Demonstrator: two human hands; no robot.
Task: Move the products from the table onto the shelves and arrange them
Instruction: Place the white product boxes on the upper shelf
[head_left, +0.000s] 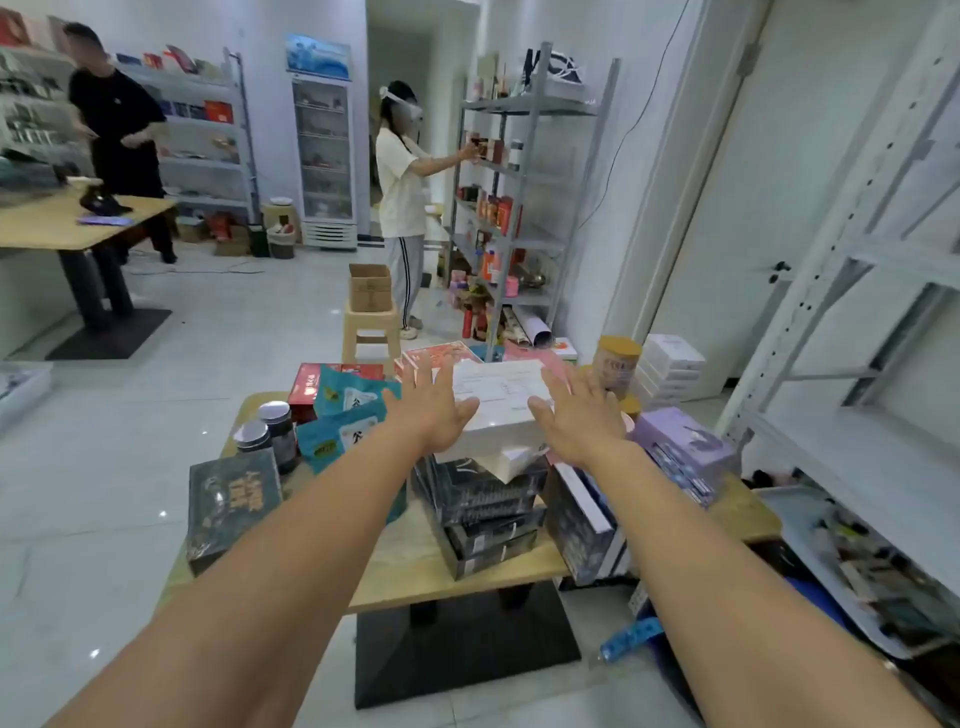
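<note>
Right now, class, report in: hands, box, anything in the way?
Left hand, right hand open, flanking white box. Box tops dark stack. Gold tin close behind.

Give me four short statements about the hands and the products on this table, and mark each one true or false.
1. Both hands, left and right, are open, one at each side of the white box. True.
2. The white box lies directly on the table. False: it lies on a stack of dark boxes.
3. Two dark jars stand at the table's left side. True.
4. The left hand holds the purple box. False: that box lies at the table's right side, and no hand touches it.
</note>
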